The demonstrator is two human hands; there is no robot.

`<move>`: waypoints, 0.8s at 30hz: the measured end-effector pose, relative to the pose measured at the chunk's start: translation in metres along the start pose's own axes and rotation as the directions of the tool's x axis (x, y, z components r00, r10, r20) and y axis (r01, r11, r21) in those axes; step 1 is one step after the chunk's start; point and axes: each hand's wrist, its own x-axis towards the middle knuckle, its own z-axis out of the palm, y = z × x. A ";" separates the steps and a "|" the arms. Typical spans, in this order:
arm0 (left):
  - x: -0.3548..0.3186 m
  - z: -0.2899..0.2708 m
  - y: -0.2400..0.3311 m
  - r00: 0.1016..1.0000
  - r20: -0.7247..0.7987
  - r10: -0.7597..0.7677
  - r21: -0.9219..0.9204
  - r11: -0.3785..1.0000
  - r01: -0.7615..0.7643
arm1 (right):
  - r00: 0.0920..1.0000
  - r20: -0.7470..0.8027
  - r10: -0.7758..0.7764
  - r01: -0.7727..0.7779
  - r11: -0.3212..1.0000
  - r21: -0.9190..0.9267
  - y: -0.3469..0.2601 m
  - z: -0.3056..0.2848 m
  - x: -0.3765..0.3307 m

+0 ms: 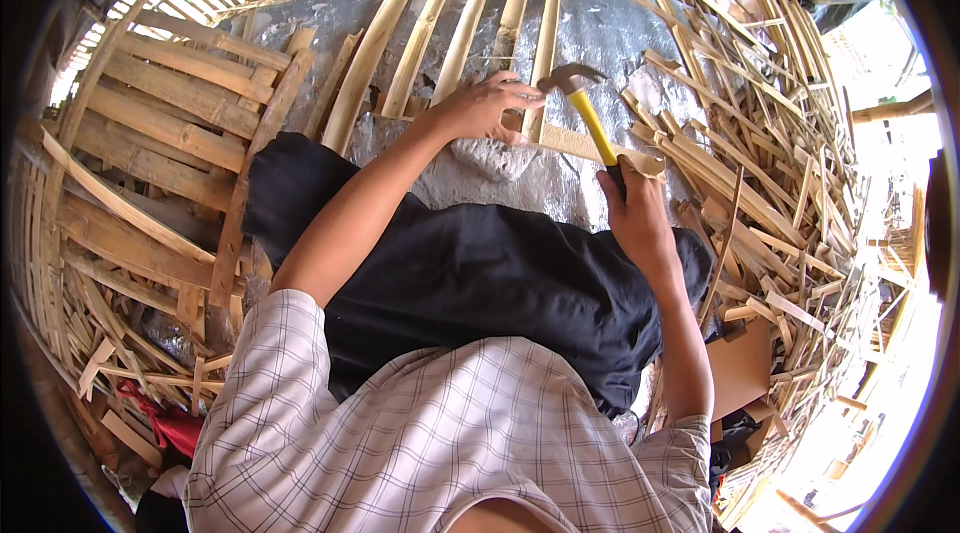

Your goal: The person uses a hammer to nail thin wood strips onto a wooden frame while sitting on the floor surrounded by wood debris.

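Observation:
My right hand (638,208) is closed round the black grip of a claw hammer (592,123) with a yellow shaft. The hammer's dark head is raised near the fingertips of my left hand (488,108). Thumb and fingers of my left hand are parted on either side of a bamboo crosspiece (585,141), which they hold where the upright slats meet it. Several split bamboo slats (452,43) lie side by side, running away from me. Beneath the crosspiece, close to my left hand, sits a grey stone-like block (492,161). Any nail is too small to make out.
A finished-looking bamboo panel (170,113) leans at the left. Heaped split bamboo (760,173) fills the right side. A grey plastic sheet (600,23) lies under the slats. Black cloth (480,268) covers my lap, and a cardboard box (740,368) stands at lower right.

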 end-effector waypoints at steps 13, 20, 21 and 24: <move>0.001 -0.006 0.006 0.995 0.059 -0.086 0.010 0.996 0.086 | 0.997 0.071 -0.021 0.021 1.000 0.003 0.005 -0.002 0.002; 0.001 -0.004 0.006 0.999 0.018 -0.027 0.065 0.998 0.025 | 0.992 0.067 0.104 -0.101 0.994 -0.044 0.005 0.015 -0.001; -0.001 -0.006 0.004 0.998 0.030 -0.050 0.075 0.996 0.048 | 0.976 0.179 0.123 -0.113 0.991 -0.067 -0.002 -0.001 0.011; -0.001 -0.004 0.006 1.000 -0.027 0.000 0.036 0.999 0.001 | 0.992 0.084 0.092 -0.092 0.996 0.000 -0.006 -0.003 0.013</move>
